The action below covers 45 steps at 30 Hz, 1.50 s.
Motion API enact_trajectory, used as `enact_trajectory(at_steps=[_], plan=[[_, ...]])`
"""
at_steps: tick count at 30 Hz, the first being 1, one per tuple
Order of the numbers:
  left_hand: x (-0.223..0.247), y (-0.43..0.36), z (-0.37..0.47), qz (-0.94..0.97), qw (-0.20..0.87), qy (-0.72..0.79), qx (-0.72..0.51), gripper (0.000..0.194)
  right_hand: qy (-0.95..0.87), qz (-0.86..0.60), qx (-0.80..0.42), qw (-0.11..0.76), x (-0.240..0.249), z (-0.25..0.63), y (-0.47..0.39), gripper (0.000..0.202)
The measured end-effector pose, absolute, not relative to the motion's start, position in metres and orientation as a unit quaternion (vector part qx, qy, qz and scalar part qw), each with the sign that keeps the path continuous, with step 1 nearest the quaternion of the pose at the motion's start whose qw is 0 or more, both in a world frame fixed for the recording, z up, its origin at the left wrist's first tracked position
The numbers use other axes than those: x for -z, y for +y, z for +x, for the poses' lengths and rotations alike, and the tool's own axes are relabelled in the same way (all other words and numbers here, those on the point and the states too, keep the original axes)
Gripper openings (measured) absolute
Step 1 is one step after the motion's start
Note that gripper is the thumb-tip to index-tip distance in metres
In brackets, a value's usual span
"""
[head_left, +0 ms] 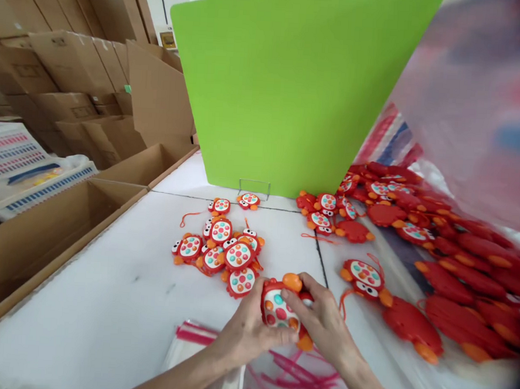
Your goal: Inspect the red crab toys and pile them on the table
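Between my two hands is a red crab toy [275, 313] with a white face of coloured round buttons and orange claws. My left hand [247, 323] grips its left side, the thumb along the lower edge. On the other side, my right hand [318, 315] wraps the toy, its thumb lying on the buttons. Beyond my left hand, several like toys [238, 255] lie in a loose cluster, some with red string loops. To the right of my right hand lies another such toy [364, 274], button side up.
A big heap of red toys [479, 278] fills the right side on clear plastic. Upright behind the table [103, 302] stands a green board [284, 90]. An open cardboard box [64, 223] flanks the left edge. Pink-edged plastic bags [293, 378] lie nearest me. Stacked cartons [65, 65] stand behind.
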<state>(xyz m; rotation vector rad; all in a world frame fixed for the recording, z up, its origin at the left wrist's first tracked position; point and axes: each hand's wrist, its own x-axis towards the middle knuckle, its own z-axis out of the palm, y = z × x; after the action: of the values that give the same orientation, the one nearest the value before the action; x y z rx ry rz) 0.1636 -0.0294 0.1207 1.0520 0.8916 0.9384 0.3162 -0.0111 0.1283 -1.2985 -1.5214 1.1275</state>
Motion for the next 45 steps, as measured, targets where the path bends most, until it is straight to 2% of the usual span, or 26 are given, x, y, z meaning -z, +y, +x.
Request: enact_trajectory(at_steps=[3,7,11,16,20,23,28,34,37,39,41,43,45], plan=[[-0.116,-0.03,0.173,0.414,0.645,0.464,-0.444,0.05,-0.628,-0.522,-0.42,0.396,-0.128,0.305,-0.008,0.026],[-0.114,-0.025,0.172,0.372,0.649,0.456,-0.483,0.058,-0.61,-0.506,-0.423,0.44,-0.127,0.305,-0.003,0.029],[-0.112,-0.021,0.167,0.295,0.653,0.45,-0.533,0.064,-0.537,-0.571,-0.369,0.498,-0.116,0.316,-0.013,0.042],[-0.109,-0.027,0.17,0.259,0.676,0.435,-0.535,0.064,-0.388,-0.531,-0.522,0.543,-0.088,0.304,-0.041,0.044],[-0.106,-0.038,0.168,0.291,0.692,0.423,-0.507,0.065,-0.31,-0.478,-0.577,0.585,-0.078,0.287,-0.05,0.041],[-0.098,-0.045,0.158,0.325,0.661,0.469,-0.488,0.07,-0.325,-0.464,-0.59,0.575,-0.081,0.283,-0.051,0.042],[-0.093,-0.051,0.141,0.366,0.607,0.547,-0.445,0.076,-0.378,-0.487,-0.543,0.57,-0.089,0.285,-0.052,0.053],[-0.107,-0.046,0.141,0.457,0.624,0.451,-0.445,0.05,-0.447,-0.467,-0.556,0.522,-0.089,0.295,-0.048,0.048],[-0.101,-0.042,0.143,0.434,0.635,0.437,-0.467,0.048,-0.471,-0.478,-0.55,0.496,-0.081,0.298,-0.046,0.047],[-0.095,-0.033,0.14,0.359,0.654,0.449,-0.492,0.053,-0.5,-0.506,-0.522,0.471,-0.071,0.305,-0.041,0.049],[-0.092,-0.017,0.131,0.269,0.644,0.467,-0.543,0.053,-0.556,-0.564,-0.429,0.435,-0.058,0.321,-0.032,0.05],[-0.092,0.004,0.116,0.193,0.606,0.473,-0.609,0.042,-0.622,-0.638,-0.267,0.368,-0.045,0.349,-0.019,0.048],[-0.094,0.025,0.101,0.132,0.602,0.474,-0.629,0.02,-0.647,-0.691,-0.117,0.302,-0.036,0.384,-0.003,0.044]])
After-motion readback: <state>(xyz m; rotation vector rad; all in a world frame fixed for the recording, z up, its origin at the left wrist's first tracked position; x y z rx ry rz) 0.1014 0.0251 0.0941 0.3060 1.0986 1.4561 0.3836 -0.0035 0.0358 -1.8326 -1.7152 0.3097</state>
